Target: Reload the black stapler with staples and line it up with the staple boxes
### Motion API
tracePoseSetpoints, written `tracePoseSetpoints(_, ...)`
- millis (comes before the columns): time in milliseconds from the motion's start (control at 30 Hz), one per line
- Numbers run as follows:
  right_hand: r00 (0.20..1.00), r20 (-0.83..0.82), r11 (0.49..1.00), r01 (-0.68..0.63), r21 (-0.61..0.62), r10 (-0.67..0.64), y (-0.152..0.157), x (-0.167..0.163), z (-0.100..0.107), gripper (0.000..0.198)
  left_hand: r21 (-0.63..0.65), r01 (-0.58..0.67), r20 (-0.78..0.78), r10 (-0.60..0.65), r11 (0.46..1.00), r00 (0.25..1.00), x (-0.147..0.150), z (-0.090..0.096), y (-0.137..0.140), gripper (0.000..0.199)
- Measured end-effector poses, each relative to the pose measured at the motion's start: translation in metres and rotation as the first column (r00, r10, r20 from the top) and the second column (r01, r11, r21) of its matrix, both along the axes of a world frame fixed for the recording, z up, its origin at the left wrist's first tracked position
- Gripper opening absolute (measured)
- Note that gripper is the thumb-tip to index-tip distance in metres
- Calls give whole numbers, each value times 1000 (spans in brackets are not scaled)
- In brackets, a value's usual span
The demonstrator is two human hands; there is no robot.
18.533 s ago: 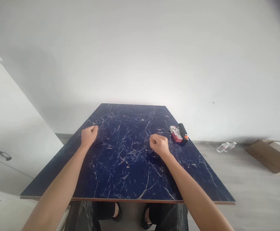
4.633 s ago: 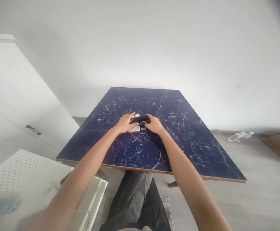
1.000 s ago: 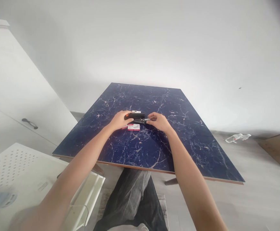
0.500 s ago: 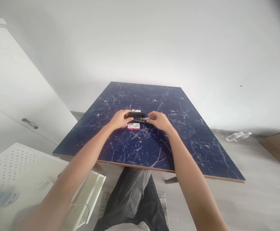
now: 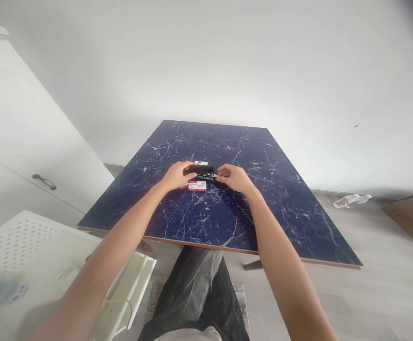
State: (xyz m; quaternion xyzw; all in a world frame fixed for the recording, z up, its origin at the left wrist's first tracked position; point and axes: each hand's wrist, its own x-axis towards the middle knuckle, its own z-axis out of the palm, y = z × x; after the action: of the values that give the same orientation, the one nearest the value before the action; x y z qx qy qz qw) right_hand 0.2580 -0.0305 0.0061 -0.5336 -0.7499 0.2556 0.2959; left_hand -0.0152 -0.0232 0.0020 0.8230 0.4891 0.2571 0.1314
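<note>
Over the middle of the blue table, my left hand [image 5: 176, 175] is closed around the rear of a black stapler [image 5: 203, 169] with an orange patch. Its upper part is raised from the base, leaving the inside open on the side facing me. From the right, my right hand [image 5: 234, 178] pinches a small silvery strip of staples [image 5: 216, 175] at the stapler's front end. Whether the strip lies inside the channel, I cannot tell. A red-and-white staple box [image 5: 197, 186] lies just in front of the stapler, and a white card or box [image 5: 201, 163] shows partly behind it.
The blue marbled table [image 5: 206, 222] ends at a wooden edge above my legs. A white perforated unit [image 5: 25, 237] stands at the left, near a cabinet handle [image 5: 44, 182]. Clear plastic bottles [image 5: 348, 201] and a cardboard piece [image 5: 410, 218] are on the floor at right.
</note>
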Motion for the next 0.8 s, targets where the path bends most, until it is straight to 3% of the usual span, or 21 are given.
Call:
tracePoseSetpoints(100, 999, 33, 1000, -1, 12, 0, 0, 2, 2, 30, 3, 1, 0, -1, 1000, 1000, 0, 0, 0, 39)
tracePoseSetpoints(200, 986, 102, 990, 126, 57, -131, 1, 11, 5, 26, 4, 11, -30, -11, 1000, 999, -7, 0, 2, 48)
tracePoseSetpoints(267, 955, 134, 964, 260, 48, -265, 2, 16, 8, 44, -15, 5, -68, -6, 1000, 998, -14, 1, 4, 63)
tracePoseSetpoints(333, 943, 116, 947, 319, -47, -312, 3, 18, 11, 64, -51, -25, -90, 20, 998, 996, -21, 1, 6, 71)
tracePoseSetpoints(433, 962, 66, 952, 271, -143, -264, -2, 3, 13, 68, -64, -65, -81, 59, 996, 995, -27, 1, 8, 61)
tracePoseSetpoints(567, 954, 189, 971, 215, 101, -231, -24, -40, 13, 58, -34, -44, -29, 43, 998, 999, -24, 2, 8, 53)
tracePoseSetpoints(700, 937, 345, 990, -3, 139, -45, -44, -65, 10, 48, -20, -41, -7, 41, 999, 999, -21, 2, 9, 45)
tracePoseSetpoints(800, 927, 374, 986, -75, 149, 14, -44, -62, 7, 43, 2, -47, -27, 47, 999, 998, -20, 3, 9, 36)
